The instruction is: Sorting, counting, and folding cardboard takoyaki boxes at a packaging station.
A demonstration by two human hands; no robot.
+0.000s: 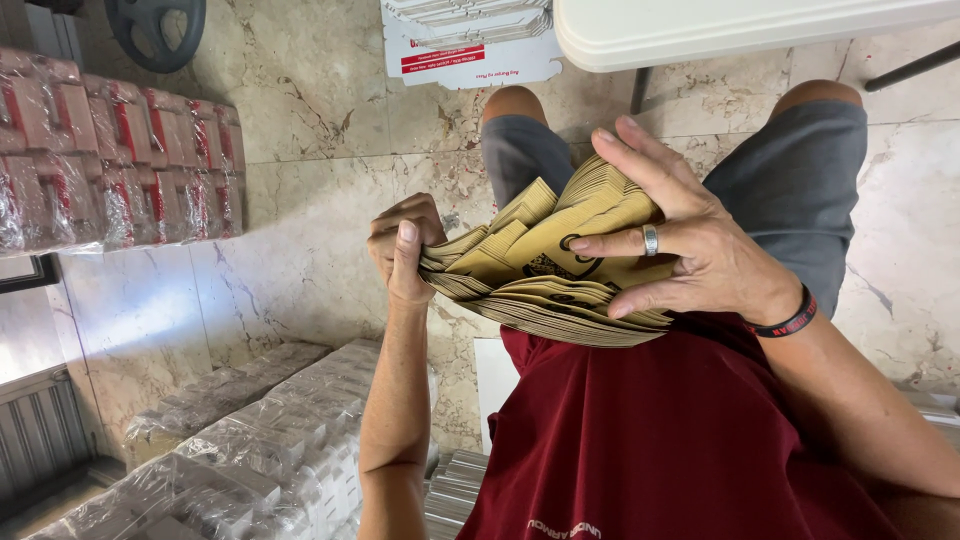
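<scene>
The left hand [405, 250] is closed on the left end of a thick fanned stack of flat tan kraft-paper envelopes with black print [545, 262], thumb pressed on top and fingers curled underneath. The right hand [690, 245], wearing a silver ring [650, 240] and a black wristband [790, 320], lies spread across the stack's right side, fingers bent over its edges, clamping it. The stack sits above the lap, over the grey shorts [800, 180] and dark red shirt [670, 440]. Far left on the marble floor [320, 180] stand shrink-wrapped packs of red-and-white boxes [120, 160]; near left lie plastic-wrapped bundles of white cartons [270, 450]. A white plastic table [720, 25] stands far right.
</scene>
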